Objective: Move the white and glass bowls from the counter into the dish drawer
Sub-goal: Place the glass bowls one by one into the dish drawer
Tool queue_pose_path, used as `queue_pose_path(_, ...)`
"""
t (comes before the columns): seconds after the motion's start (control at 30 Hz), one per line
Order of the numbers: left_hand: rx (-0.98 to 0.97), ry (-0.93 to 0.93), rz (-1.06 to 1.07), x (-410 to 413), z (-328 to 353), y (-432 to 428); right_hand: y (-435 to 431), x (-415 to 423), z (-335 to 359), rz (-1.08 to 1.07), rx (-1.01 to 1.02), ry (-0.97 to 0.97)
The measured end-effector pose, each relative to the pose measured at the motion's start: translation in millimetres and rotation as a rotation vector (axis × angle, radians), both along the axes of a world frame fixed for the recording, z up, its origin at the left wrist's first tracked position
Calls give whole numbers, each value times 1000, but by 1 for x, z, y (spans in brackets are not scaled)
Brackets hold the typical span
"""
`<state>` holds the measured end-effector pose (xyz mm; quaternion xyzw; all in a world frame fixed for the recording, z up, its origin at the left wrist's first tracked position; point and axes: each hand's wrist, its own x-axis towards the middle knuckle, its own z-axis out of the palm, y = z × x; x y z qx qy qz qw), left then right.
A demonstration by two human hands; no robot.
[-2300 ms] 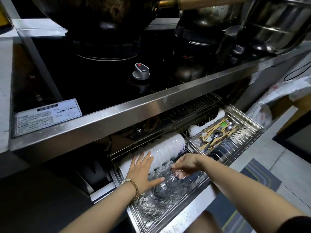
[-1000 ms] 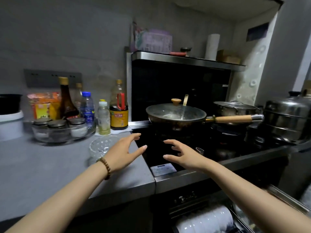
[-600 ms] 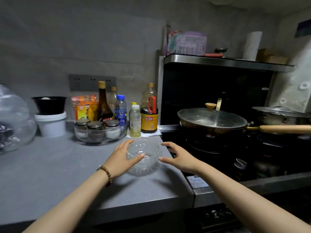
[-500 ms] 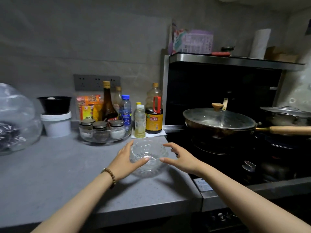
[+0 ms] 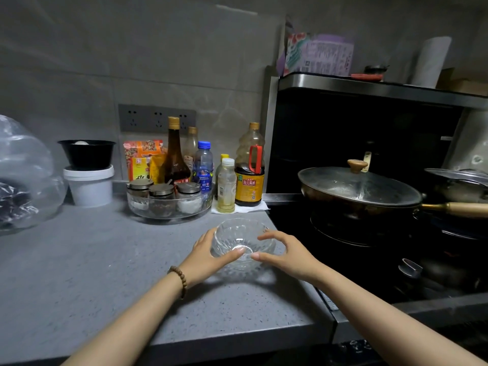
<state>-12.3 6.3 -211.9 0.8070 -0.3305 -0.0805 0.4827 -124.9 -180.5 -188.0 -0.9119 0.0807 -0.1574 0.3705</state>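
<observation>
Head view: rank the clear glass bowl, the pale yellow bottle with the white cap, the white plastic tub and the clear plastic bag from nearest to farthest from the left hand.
1. Clear glass bowl, at the left hand.
2. Pale yellow bottle with white cap, behind the bowl.
3. White plastic tub, back left.
4. Clear plastic bag, far left edge.

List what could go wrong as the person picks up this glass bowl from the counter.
1. The glass bowl is smooth and ribbed; the left hand and right hand cup its sides with fingers spread, so it might slip on the lift.
2. It sits near the counter edge beside the stove; a sideways swing could strike the lidded pan.
3. The bottles stand just behind; a forward push could topple one.
</observation>
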Motion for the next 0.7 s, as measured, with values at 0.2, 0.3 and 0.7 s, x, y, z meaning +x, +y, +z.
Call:
queue_pose_path(0.2, -75, -36, 13, -5, 12, -2, 0, -5, 9, 19, 71, -120)
queue_pose_path(0.3, -156, -57, -24, -13, 28, -7, -1, -14, 27, 45, 157, -254)
queue_pose_path(0.7, -636, 168, -258, -113, 70, -91, -41, -123, 79, -30, 408, -201)
